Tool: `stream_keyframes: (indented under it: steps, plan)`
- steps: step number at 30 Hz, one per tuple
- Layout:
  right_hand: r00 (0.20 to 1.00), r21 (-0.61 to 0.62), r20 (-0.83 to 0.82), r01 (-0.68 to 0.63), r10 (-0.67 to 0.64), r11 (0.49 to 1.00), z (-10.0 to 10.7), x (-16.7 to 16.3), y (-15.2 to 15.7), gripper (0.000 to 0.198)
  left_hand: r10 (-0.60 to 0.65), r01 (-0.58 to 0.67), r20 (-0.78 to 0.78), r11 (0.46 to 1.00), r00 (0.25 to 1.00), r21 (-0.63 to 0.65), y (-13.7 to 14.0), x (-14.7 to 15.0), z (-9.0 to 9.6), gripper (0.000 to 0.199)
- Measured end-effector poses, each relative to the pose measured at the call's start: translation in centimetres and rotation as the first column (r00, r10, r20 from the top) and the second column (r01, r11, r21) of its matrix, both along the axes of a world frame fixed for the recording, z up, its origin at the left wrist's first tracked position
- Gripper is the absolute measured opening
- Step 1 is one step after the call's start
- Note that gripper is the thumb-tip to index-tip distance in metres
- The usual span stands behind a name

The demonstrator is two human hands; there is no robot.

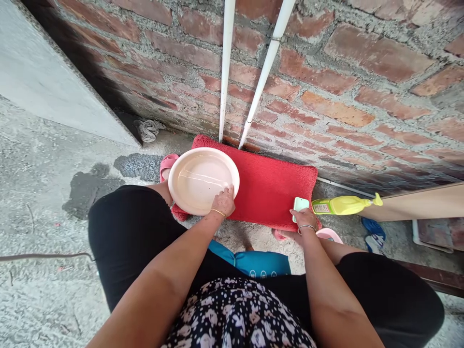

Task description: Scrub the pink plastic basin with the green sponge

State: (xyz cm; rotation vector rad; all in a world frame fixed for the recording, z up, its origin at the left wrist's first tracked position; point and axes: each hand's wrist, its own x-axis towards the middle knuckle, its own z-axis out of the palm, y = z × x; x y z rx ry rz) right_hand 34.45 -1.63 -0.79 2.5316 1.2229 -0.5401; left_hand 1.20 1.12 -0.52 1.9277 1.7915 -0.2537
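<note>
A cream plastic basin (197, 186) with clear water in it sits on the left end of a low bench covered in red cloth (268, 188). My left hand (224, 200) is closed over the basin's right rim, fingers bent to the inside. At the bench's right end, my right hand (305, 220) grips a pale green, flat, rounded block (300, 204) with a small hole near its top. I cannot tell what kind of thing the block is. Just right of that hand stands a yellow pump bottle (344, 206).
Behind the bench rises a brick wall (308, 72) with two white pipes (226, 72). A pink tub (329, 235) is by my right leg. Blue cloth (263, 262) shows beneath me. A grey rag (148, 129) lies left, near a leaning slab (65, 72).
</note>
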Motion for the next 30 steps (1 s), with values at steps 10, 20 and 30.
stream_keyframes:
  steps: [10, 20, 30]
  plan:
    - [0.941, 0.044, -0.176, -0.287, 0.291, 0.957, -0.1, -13.6, 0.4, 0.045, 0.000, 0.000, 0.023, 1.000, 1.000, 0.009, -0.1, -0.1, 0.4, 0.063]
    - [0.852, -0.028, -0.147, -0.512, 0.503, 0.858, 0.1, -16.2, -0.4, 0.048, 0.003, -0.003, 0.011, 1.000, 1.000, -0.014, -0.1, 0.0, 0.7, 0.065]
    - [0.933, -0.094, -0.172, -0.336, 0.317, 0.937, 1.0, -14.1, -1.5, 0.045, 0.009, -0.009, 0.027, 1.000, 1.000, -0.018, 0.0, 0.0, 0.8, 0.061]
